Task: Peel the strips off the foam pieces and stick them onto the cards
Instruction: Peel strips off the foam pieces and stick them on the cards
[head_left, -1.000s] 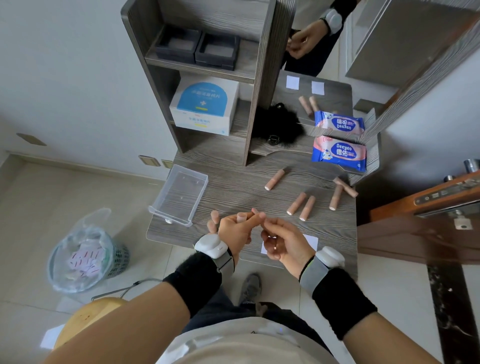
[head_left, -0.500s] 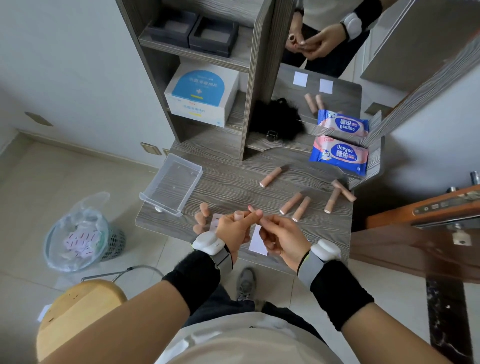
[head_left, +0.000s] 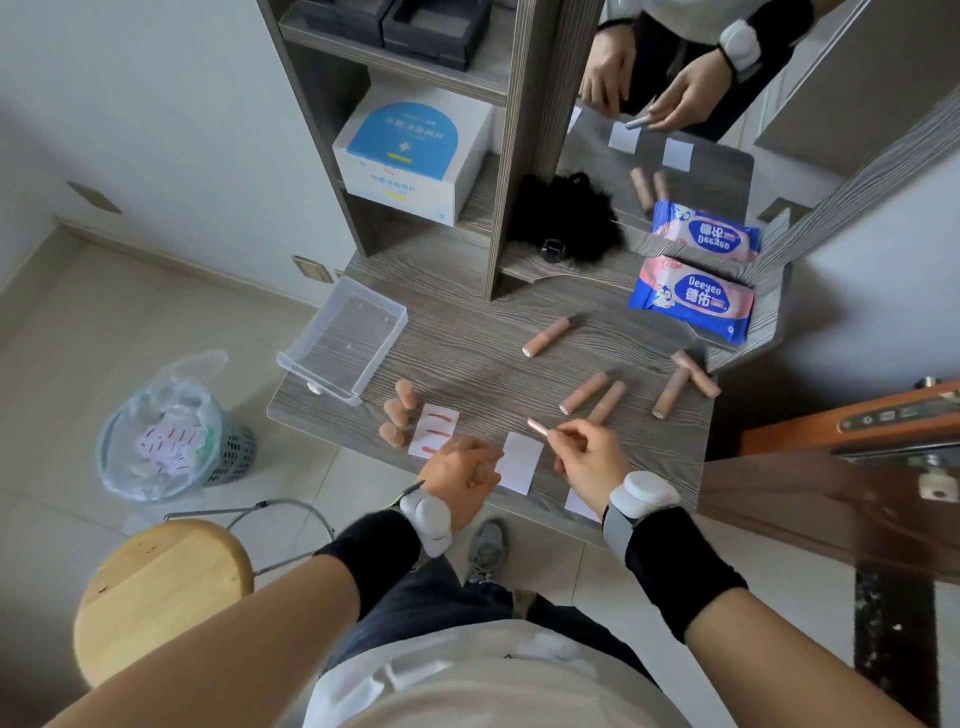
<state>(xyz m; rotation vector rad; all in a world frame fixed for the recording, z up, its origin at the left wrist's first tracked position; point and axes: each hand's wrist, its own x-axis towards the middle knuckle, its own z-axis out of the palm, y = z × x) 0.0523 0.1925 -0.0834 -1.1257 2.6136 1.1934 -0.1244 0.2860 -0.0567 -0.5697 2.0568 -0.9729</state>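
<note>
the right hand (head_left: 587, 457) pinches a pink foam cylinder (head_left: 537, 427) above the blank white paper card (head_left: 518, 462). left of that card, the left hand (head_left: 460, 470) presses its curled fingers onto a white card with 3 red strips (head_left: 434, 430).

There is one view only, from the person's head. It looks steeply down and forward, close above the near edge of the desk (head_left: 467, 332), with the floor (head_left: 130, 312) visible left.

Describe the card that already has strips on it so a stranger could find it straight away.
Start at the clear plastic tray on the left of the grey wooden desk. Just towards the person from it, near the desk's front edge, lies a white card, partly under the left hand. Unlike the blank card to its right, it carries reddish strips.
</note>
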